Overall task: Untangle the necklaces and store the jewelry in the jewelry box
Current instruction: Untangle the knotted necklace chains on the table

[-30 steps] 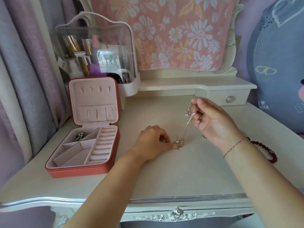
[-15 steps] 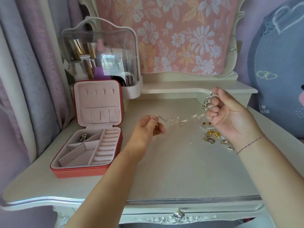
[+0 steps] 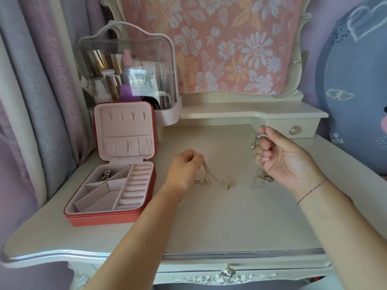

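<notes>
Centre frame, the left hand [image 3: 186, 166] hovers low over the cream-painted dressing table [image 3: 209, 222]. Its fingers are curled together and pinch one end of a thin pale-gold chain necklace [image 3: 219, 181]. The chain slopes down to the right, and its small pendant rests on the tabletop.

Right of centre, the right hand [image 3: 287, 158] is raised higher, palm towards the camera. Its fingers are closed round a chunkier silver chain necklace [image 3: 259, 164]. A beaded loop of it stands above the index finger, and the rest hangs straight down to a cluster of charms just above the table.

No strand shows between the two necklaces, so they appear separated, though a fine link could be too thin to see. Holding them well apart, one low and one high, probably stops them catching again and lets each hang free of kinks.

At lower left, the square red jewelry box with pink lining [image 3: 104, 216] lies open, its lid upright. A silver piece [image 3: 105, 175] sits in its rear left compartment and the other compartments show only lining. It is close to the left hand, so the gold chain looks likely to go in first.
</notes>
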Available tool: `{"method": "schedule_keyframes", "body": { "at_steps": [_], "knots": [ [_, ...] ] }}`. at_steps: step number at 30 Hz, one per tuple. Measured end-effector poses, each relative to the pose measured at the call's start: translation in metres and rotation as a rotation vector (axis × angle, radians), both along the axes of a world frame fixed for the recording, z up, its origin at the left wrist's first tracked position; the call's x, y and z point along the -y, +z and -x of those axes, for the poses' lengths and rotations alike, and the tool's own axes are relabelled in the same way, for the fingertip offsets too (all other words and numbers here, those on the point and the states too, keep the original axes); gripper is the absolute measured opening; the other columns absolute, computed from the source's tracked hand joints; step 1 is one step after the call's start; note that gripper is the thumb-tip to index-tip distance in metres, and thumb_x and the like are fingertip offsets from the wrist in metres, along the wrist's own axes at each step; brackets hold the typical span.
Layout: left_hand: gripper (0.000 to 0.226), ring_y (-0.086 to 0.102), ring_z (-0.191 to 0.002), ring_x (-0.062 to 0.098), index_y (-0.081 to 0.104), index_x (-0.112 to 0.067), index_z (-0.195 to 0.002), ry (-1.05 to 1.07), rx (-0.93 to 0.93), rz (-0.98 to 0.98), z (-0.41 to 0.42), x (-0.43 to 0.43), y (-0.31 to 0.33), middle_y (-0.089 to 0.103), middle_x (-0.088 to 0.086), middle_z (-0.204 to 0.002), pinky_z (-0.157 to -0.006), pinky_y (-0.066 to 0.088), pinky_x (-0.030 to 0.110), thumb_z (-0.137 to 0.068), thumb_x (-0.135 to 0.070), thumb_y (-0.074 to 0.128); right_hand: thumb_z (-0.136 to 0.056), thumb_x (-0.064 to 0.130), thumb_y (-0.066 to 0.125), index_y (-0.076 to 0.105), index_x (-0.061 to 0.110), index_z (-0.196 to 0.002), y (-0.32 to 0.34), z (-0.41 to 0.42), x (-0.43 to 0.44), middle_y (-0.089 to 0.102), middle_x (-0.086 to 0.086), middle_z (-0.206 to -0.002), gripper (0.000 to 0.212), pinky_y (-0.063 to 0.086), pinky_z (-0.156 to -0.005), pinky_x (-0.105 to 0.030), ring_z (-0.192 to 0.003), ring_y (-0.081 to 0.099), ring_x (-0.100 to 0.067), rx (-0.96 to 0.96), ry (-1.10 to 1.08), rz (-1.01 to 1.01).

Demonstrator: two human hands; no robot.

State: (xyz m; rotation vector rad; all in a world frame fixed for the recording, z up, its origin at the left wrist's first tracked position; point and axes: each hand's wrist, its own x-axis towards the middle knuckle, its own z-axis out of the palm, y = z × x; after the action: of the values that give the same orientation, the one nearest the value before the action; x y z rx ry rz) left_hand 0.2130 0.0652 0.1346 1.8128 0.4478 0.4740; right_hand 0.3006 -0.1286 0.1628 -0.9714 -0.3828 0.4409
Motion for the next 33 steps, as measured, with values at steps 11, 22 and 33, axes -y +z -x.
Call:
{"method": "schedule_keyframes", "body": {
  "at_steps": [11,22,33],
  "knots": [
    [0.027,0.05,-0.102,0.027,0.066,-0.008,-0.092,0.202,-0.332,-0.877,0.0,-0.006,-0.017,0.06,0.007,-0.1,-0.089,0.043,0.037,-0.086,-0.031,0.053,-0.078,0.031,0.059,0.066,0.009,-0.084,-0.013,0.007,-0.004,0.043,0.003,-0.054,0.024,0.025,-0.049,-0.019,-0.049,0.032,-0.009,0.189,0.08,0.382],
    [0.019,0.05,-0.105,0.024,0.068,-0.014,-0.097,0.061,-0.098,-0.75,-0.002,-0.004,-0.024,0.058,0.004,-0.107,-0.094,0.039,0.037,-0.089,-0.032,0.064,-0.078,0.029,0.059,0.068,0.011,-0.076,-0.016,0.012,0.0,0.048,0.001,-0.056,0.02,0.027,-0.046,-0.017,-0.05,0.036,-0.01,0.19,0.076,0.302],
    [0.02,0.052,-0.099,0.012,0.067,-0.029,-0.098,-0.152,-0.029,-0.695,-0.001,0.005,-0.02,0.058,-0.014,-0.094,-0.093,0.038,0.029,-0.084,-0.016,0.068,-0.076,0.027,0.062,0.071,0.011,-0.075,-0.016,0.015,-0.001,0.056,-0.002,-0.067,0.018,0.031,-0.047,-0.015,-0.052,0.043,-0.008,0.215,0.11,0.335]
  ]
}}
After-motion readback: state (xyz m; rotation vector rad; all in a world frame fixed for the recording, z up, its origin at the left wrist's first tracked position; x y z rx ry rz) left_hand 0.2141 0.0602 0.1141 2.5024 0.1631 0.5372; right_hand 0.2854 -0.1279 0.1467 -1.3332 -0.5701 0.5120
